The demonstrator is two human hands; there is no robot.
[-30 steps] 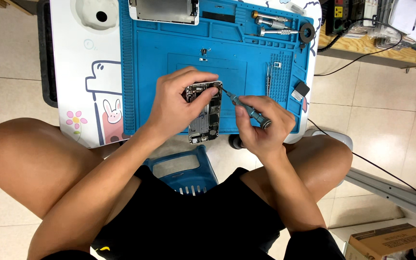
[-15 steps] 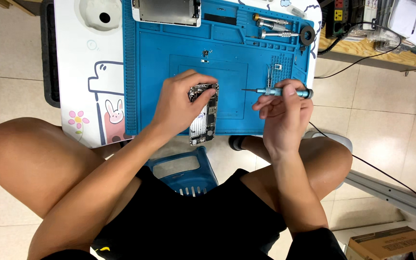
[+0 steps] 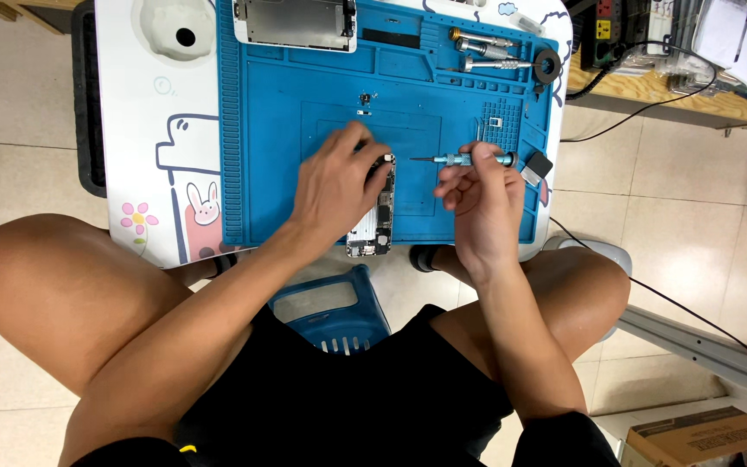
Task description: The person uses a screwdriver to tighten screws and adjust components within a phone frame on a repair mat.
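Seen from above, at centre frame: your left hand (image 3: 339,186) lies over an opened smartphone (image 3: 375,212) on a blue repair mat (image 3: 287,112), fingers curled down on its upper end and clamped on the chassis. The phone's exposed boards show at the hand's right edge, and its lower end juts past the mat's near border, toward the bottom of the frame.

Just right of centre, your right hand (image 3: 477,195) is closed on a teal-handled precision screwdriver (image 3: 469,160), pinched level between the fingertips. Its tip points left at the phone but stands apart from it, over bare mat. The two hands are near each other, not touching.

The risks, as they appear: the driver is held only at the fingertips, so a slip could send the point into the open boards. The phone overhangs the mat's edge, so easing the left hand's grip could tip it off the small white table (image 3: 144,130). Tiny loose parts (image 3: 363,102) lie on the mat above your left hand, where a sweep of the wrist could scatter them.

At upper centre lies a detached screen panel (image 3: 294,22); at upper right, spare driver handles (image 3: 486,52) beside a black ring (image 3: 548,66).
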